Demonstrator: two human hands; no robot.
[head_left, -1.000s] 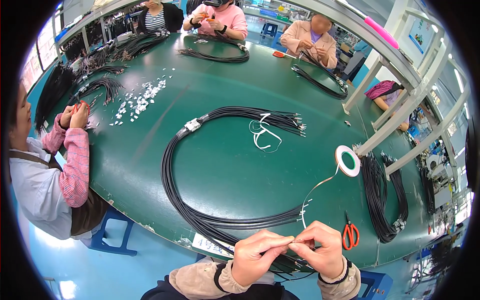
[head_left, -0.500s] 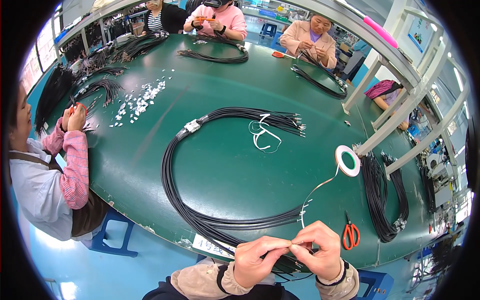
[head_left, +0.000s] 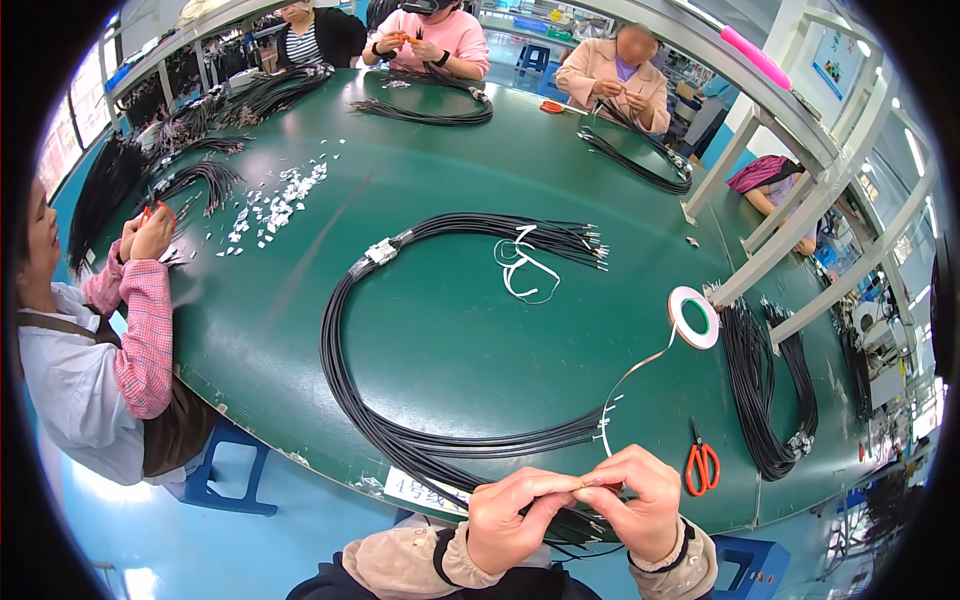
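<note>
Barely anything has shifted since the earlier frames: both hands sit in the same spot at the near edge of the table [head_left: 420, 340], fingertips pressed a touch closer together. Left hand [head_left: 515, 518] is curled, thumb and forefinger pinched on the end of the black wire bundle [head_left: 350, 400], and right hand [head_left: 640, 505] meets it from the other side, fingers closed narrow around the same small spot. What exactly sits between the fingertips is too small to make out. A thin strip of tape [head_left: 630, 375] rises from just above the hands and runs up to the white tape roll [head_left: 693, 317] lying flat on the green surface, well apart from them. That wire bundle sweeps in a big loop, out to the left, up past a pale connector [head_left: 381, 252], then across to a fan of bare wire ends near the middle of the table. A loose white cord [head_left: 520, 270] lies curled just below those ends. Orange-handled scissors [head_left: 701, 465] rest on the table just right of the right hand, and another black bundle [head_left: 770, 390] lies beyond them. At the left edge a person in a pink checked sleeve [head_left: 140, 330] is at work beside scattered white pieces [head_left: 275, 200], and more people sit along the far side with their own wires.
</note>
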